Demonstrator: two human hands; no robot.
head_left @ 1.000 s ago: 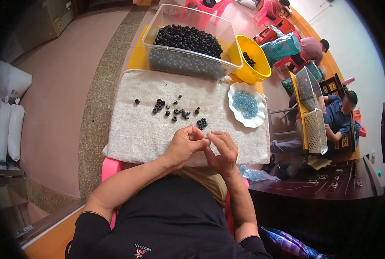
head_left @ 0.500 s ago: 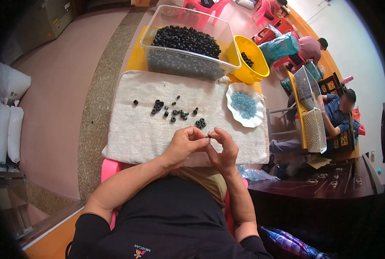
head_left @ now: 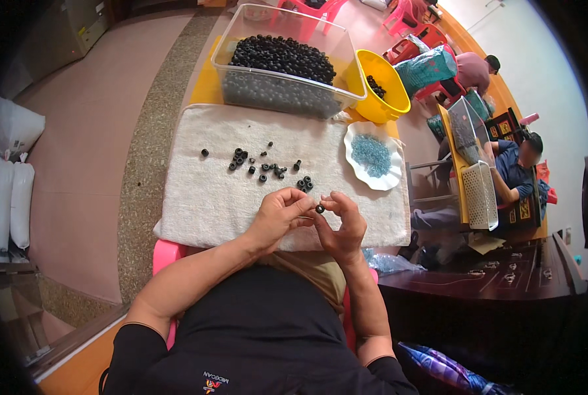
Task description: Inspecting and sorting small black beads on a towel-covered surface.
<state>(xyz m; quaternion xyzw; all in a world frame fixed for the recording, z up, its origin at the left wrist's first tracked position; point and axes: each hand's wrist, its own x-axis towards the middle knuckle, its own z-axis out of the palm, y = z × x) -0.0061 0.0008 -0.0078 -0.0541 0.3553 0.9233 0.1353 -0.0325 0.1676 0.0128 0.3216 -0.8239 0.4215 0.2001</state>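
Note:
Over the near part of a white cloth (head_left: 201,204), my two hands meet. My right hand (head_left: 341,227) pinches a small round black part (head_left: 319,209) with a light hole in its middle, between thumb and forefinger. Right beside it, my left hand (head_left: 282,216) has thumb and forefinger pressed together; whatever sits between them is too small to tell. Beyond my fingers lie several loose black ring-like parts (head_left: 305,184), with more black pieces (head_left: 238,157) scattered to the left. A white scalloped dish (head_left: 381,182) of small clear bluish pieces (head_left: 371,156) stands to the right.
A clear plastic bin (head_left: 280,105) full of black parts stands at the far edge, next to a yellow basin (head_left: 389,112) with a few more. White sacks (head_left: 22,204) stand at left. At right, a person (head_left: 511,168) sits by a white perforated basket (head_left: 479,197).
My fingertips have drawn slightly apart, and the black part in my right hand now shows its hole. The whole view has shifted a little; the loose pieces lie as before.

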